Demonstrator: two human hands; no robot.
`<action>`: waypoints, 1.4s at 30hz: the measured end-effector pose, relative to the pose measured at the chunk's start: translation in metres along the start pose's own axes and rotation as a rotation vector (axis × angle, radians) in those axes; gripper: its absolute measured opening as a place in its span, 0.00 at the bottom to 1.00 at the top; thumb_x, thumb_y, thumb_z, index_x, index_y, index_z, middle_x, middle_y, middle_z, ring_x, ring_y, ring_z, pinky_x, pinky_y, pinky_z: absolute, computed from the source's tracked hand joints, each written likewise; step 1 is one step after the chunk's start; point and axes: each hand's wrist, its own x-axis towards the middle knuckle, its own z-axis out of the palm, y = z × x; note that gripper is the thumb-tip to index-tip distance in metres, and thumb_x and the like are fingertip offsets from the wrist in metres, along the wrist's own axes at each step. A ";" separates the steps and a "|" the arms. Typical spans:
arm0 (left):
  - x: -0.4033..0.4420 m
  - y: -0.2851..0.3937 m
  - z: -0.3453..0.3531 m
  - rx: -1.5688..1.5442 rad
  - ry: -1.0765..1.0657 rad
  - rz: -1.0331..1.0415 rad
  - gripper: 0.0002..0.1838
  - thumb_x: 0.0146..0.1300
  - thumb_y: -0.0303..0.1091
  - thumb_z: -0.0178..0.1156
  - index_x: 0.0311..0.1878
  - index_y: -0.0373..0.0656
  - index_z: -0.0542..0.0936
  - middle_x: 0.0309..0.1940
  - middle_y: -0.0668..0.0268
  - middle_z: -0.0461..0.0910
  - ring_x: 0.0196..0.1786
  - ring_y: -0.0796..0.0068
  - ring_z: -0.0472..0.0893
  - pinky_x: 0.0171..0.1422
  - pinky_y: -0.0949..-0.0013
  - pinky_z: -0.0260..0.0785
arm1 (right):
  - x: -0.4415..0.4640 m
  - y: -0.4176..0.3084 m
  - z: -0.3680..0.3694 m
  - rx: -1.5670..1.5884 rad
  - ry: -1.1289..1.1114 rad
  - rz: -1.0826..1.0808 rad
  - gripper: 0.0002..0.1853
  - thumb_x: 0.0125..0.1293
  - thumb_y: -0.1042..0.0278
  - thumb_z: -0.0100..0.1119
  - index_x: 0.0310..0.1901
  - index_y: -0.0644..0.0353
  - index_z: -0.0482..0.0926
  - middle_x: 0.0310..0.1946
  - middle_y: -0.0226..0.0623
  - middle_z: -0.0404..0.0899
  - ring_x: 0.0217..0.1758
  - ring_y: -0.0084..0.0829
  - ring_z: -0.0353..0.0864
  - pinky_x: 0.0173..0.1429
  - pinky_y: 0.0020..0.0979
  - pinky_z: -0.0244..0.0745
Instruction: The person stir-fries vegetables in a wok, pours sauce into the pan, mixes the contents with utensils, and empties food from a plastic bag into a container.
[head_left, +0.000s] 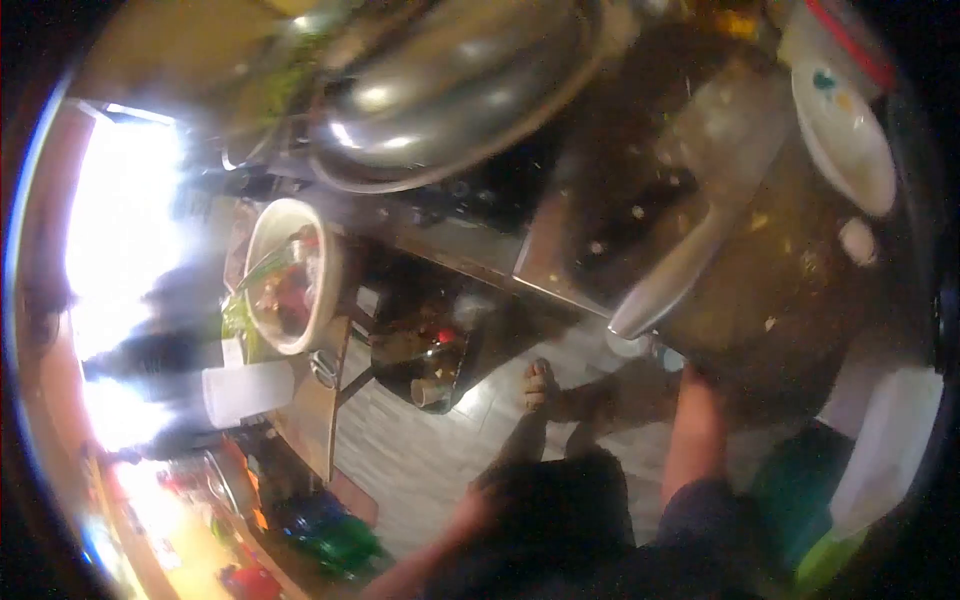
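Note:
My left hand (483, 500) is low beside my dark shorts, blurred, and its fingers cannot be made out. On the right, my right forearm (697, 430) reaches up to the edge of the brown work surface (770, 330), where the hand is hidden or smeared. Small pale objects (630, 345) beside that spot are too blurred to name. Above it, a cleaver (680, 275) lies on the surface, its silvery handle pointing towards me and its broad blade away. Small food scraps are scattered around the cleaver.
A large shiny metal pan or lid (460, 110) stands at the top. A white oval dish (845, 135) is at upper right, with a white container (885, 450) below. A cream basin (325, 285) of vegetables stands left, near a dark tray (415, 365) and bright window (125, 230).

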 end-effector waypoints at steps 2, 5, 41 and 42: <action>0.001 0.004 -0.005 -0.011 0.046 0.136 0.22 0.61 0.46 0.52 0.58 0.51 0.70 0.58 0.52 0.67 0.57 0.47 0.69 0.59 0.52 0.65 | -0.011 0.006 0.000 -0.008 -0.008 -0.072 0.23 0.56 0.53 0.58 0.50 0.59 0.75 0.47 0.47 0.76 0.52 0.41 0.75 0.53 0.40 0.71; -0.016 0.041 -0.048 0.159 0.104 0.110 0.21 0.60 0.44 0.53 0.57 0.52 0.71 0.57 0.53 0.69 0.56 0.48 0.70 0.58 0.51 0.66 | -0.023 0.021 0.046 -0.088 0.225 -0.567 0.23 0.56 0.53 0.58 0.50 0.59 0.75 0.47 0.47 0.76 0.52 0.41 0.75 0.52 0.40 0.71; 0.060 -0.001 -0.591 0.484 1.204 0.167 0.25 0.58 0.34 0.48 0.61 0.45 0.67 0.59 0.48 0.65 0.60 0.49 0.67 0.60 0.49 0.62 | -0.220 -0.715 -0.412 -0.641 0.620 -1.577 0.07 0.49 0.68 0.57 0.30 0.48 0.83 0.36 0.37 0.72 0.45 0.39 0.72 0.44 0.39 0.72; 0.066 0.002 -0.597 0.468 1.106 0.163 0.23 0.59 0.34 0.47 0.59 0.45 0.68 0.56 0.50 0.69 0.58 0.51 0.70 0.56 0.52 0.66 | -0.221 -0.718 -0.419 -0.701 0.595 -1.605 0.07 0.48 0.69 0.58 0.30 0.49 0.82 0.36 0.38 0.72 0.45 0.39 0.72 0.44 0.39 0.71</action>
